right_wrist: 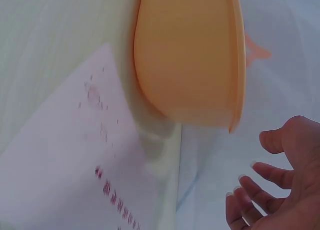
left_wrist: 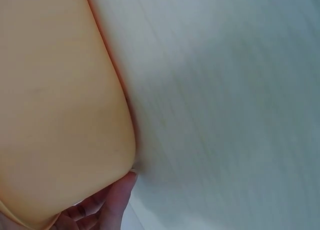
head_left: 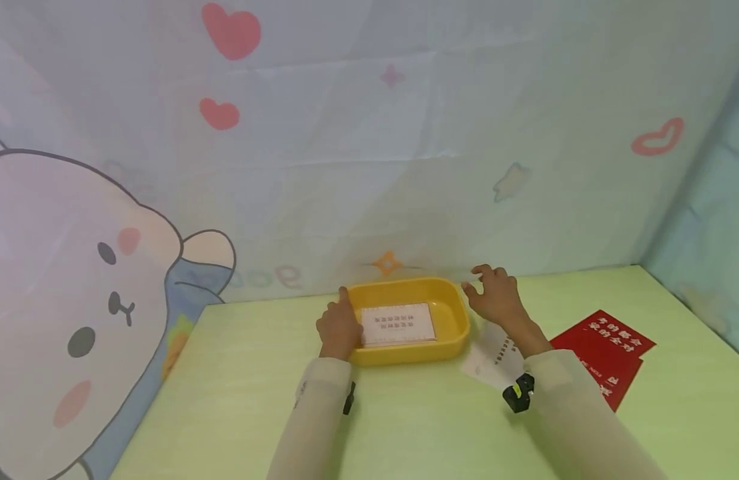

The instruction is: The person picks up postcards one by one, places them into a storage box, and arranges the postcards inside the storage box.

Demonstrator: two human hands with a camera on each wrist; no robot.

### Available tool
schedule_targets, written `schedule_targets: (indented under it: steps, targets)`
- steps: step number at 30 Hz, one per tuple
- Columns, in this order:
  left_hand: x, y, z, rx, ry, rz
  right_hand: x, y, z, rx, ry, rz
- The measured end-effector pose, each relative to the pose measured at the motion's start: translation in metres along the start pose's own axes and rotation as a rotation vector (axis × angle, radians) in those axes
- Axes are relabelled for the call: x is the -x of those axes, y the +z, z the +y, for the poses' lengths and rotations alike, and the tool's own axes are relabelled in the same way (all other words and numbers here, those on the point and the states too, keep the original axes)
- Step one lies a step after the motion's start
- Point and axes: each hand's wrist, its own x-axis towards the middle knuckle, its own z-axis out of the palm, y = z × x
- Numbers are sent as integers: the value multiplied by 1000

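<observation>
Yellow plastic tray, just the one, sits near the far edge of the pale green table, right up by the cartoon backdrop. From my feed I count one white card with dark print lying flat inside it, one more white sheet flat on the table just right of the tray, partly under the right forearm, and what looks like two red cards overlapping further right, well apart from the tray. Left hand is on the tray's left end, fingers over the rim by the card's edge; in the left wrist view a fingertip or thumb tip touches the tray's outer wall, but I can't tell whether it's really gripping or just resting there. Right hand hovers beside the tray's right far corner, fingers spread and loosely bent, holding nothing; the right wrist view shows clear space between those fingers and the tray wall. One black band sits on each wrist over the light sleeves.
</observation>
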Motion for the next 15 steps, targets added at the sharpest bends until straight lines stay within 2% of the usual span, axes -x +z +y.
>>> schedule_targets:
  steps: [8,15]
  targets:
    - [-3,-5,-5,-4,-17,-8,7,-22,22,79,40,-75]
    - [-2,-4,-6,-1,-28,-21,12,-35,44,139,176,-184]
